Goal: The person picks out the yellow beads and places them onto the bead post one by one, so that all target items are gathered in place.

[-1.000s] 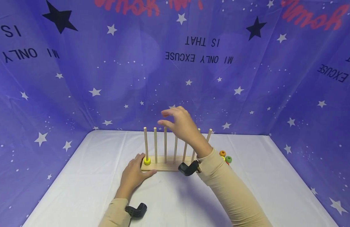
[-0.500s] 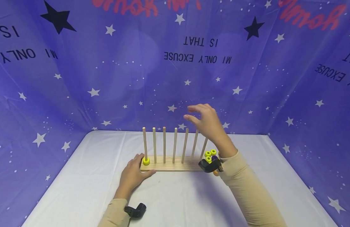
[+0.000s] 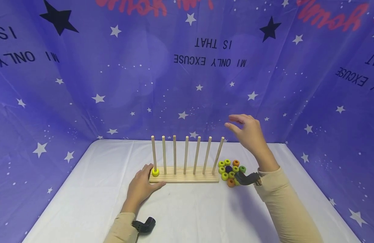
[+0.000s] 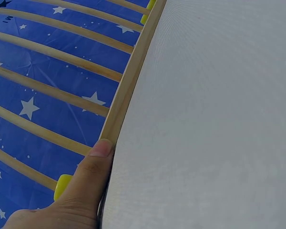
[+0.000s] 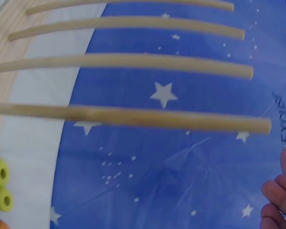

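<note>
A wooden peg board [image 3: 187, 180] with several upright pegs stands on the table. One yellow bead [image 3: 155, 172] sits at the foot of its leftmost peg. My left hand [image 3: 142, 185] holds the board's left end, thumb [image 4: 88, 181] along the front edge and fingers toward the back. Raised to the right of the pegs, my right hand [image 3: 250, 135] has loosely bent fingers, thumb and fingertips apart, nothing between them. Below it lie several loose beads: yellow [image 3: 225, 176], orange [image 3: 231, 182], green [image 3: 242, 168] and dark blue [image 3: 228, 169]. The right wrist device hides part of this cluster.
A white cloth [image 3: 180, 212] covers the table. Purple-blue star-printed fabric [image 3: 162, 84] rises behind it and at both sides. The upright pegs [image 5: 171, 119] stand to the left of the right hand. Each wrist wears a black device [image 3: 145, 225].
My right hand has moved rightward from above the pegs to beyond the board's right end, uncovering the pegs and most loose beads. My left hand stays on the board.
</note>
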Motion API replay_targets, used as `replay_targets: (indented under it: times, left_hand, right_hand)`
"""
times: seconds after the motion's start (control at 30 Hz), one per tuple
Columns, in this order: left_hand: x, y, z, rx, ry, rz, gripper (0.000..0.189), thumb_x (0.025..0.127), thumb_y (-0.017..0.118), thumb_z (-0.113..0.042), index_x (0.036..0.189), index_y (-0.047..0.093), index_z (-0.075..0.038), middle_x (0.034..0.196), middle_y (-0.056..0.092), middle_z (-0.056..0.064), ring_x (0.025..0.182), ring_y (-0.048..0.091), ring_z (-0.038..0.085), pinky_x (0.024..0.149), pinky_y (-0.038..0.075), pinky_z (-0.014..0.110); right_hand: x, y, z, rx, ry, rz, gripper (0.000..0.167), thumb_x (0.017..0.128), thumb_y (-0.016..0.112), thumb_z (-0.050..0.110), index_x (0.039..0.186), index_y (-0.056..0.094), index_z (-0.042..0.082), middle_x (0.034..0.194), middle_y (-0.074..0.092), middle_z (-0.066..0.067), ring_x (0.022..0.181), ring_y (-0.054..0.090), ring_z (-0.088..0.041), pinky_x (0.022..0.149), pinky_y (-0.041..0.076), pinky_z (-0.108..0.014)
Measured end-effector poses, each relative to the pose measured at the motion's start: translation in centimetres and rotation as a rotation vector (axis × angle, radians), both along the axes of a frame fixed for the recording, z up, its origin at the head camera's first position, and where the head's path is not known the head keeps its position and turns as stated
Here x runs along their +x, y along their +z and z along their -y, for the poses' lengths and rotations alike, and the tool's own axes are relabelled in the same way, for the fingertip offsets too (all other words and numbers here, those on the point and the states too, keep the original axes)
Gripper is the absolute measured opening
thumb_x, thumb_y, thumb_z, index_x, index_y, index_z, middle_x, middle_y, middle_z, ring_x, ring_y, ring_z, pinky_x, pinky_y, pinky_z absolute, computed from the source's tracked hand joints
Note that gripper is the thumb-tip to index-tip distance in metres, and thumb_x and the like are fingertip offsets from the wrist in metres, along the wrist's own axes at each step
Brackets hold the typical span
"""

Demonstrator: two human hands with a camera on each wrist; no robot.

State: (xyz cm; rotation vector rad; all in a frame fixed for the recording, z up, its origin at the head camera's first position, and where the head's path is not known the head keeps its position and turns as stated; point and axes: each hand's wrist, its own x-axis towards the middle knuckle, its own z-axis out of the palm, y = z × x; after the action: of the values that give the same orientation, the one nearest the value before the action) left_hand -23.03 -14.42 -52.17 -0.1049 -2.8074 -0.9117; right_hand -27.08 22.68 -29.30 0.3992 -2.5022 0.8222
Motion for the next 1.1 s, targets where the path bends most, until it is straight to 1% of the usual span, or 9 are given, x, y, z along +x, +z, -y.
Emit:
replay_targets:
  times: [0.1, 0.23, 0.43, 0.57, 0.67, 0.93, 1.1]
  left_hand:
    - [-0.1, 0.0, 0.0, -0.002, 0.001, 0.003, 0.101, 0.07, 0.079, -0.065, 0.147, 0.045, -0.01, 0.152, 0.048, 0.017, 0.143, 0.041, 0.039, 0.111, 0.04, 0.06]
    - [-0.2, -0.1, 0.1, -0.003, -0.002, 0.004, 0.101, 0.07, 0.079, -0.066, 0.147, 0.045, -0.01, 0.152, 0.047, 0.016, 0.143, 0.04, 0.038, 0.111, 0.04, 0.06]
    - [-0.2, 0.0, 0.1, 0.004, -0.004, 0.006, 0.101, 0.07, 0.078, -0.066, 0.147, 0.045, -0.01, 0.152, 0.047, 0.016, 0.143, 0.04, 0.039, 0.111, 0.04, 0.06]
    - [-0.3, -0.1, 0.1, 0.002, -0.009, 0.012, 0.101, 0.07, 0.078, -0.067, 0.147, 0.045, -0.011, 0.152, 0.047, 0.016, 0.143, 0.04, 0.039, 0.111, 0.04, 0.06]
    - [-0.2, -0.1, 0.1, 0.003, -0.012, 0.009, 0.1, 0.071, 0.078, -0.066, 0.147, 0.045, -0.01, 0.152, 0.047, 0.016, 0.143, 0.04, 0.039, 0.111, 0.04, 0.06]
    - [-0.2, -0.1, 0.1, 0.004, -0.003, -0.014, 0.098, 0.07, 0.079, -0.065, 0.145, 0.046, -0.011, 0.15, 0.049, 0.016, 0.142, 0.042, 0.04, 0.109, 0.041, 0.061]
    - [-0.2, -0.1, 0.0, 0.01, -0.003, 0.0, 0.098, 0.07, 0.079, -0.065, 0.146, 0.046, -0.012, 0.151, 0.048, 0.016, 0.143, 0.041, 0.039, 0.11, 0.04, 0.061]
  right_hand:
    - [0.2, -0.8, -0.9, -0.014, -0.027, 0.037, 0.041, 0.093, 0.071, 0.03, 0.126, 0.067, 0.007, 0.122, 0.07, -0.013, 0.115, 0.063, -0.036, 0.101, 0.048, -0.054]
    - [0.5, -2.3, -1.7, -0.031, -0.046, 0.073, 0.04, 0.094, 0.07, 0.03, 0.126, 0.067, 0.006, 0.122, 0.07, -0.014, 0.114, 0.063, -0.035, 0.098, 0.051, -0.053]
    - [0.5, -5.2, -2.9, -0.038, -0.074, 0.116, 0.041, 0.095, 0.068, 0.031, 0.126, 0.066, 0.005, 0.121, 0.07, -0.015, 0.112, 0.064, -0.035, 0.097, 0.052, -0.053]
    - [0.4, -7.2, -3.7, -0.04, -0.096, 0.165, 0.041, 0.094, 0.069, 0.03, 0.127, 0.065, 0.005, 0.12, 0.07, -0.015, 0.112, 0.064, -0.036, 0.098, 0.052, -0.053]
    - [0.5, -8.4, -4.2, -0.038, -0.104, 0.2, 0.041, 0.095, 0.068, 0.028, 0.127, 0.065, 0.004, 0.119, 0.07, -0.016, 0.112, 0.063, -0.036, 0.099, 0.052, -0.053]
    - [1.1, -10.4, -5.5, -0.02, -0.117, 0.266, 0.04, 0.096, 0.067, 0.026, 0.128, 0.064, 0.003, 0.119, 0.07, -0.018, 0.111, 0.063, -0.036, 0.099, 0.052, -0.054]
    - [1.7, -11.8, -6.4, 0.001, -0.115, 0.306, 0.039, 0.095, 0.068, 0.026, 0.128, 0.065, 0.004, 0.118, 0.07, -0.018, 0.108, 0.065, -0.036, 0.095, 0.055, -0.052]
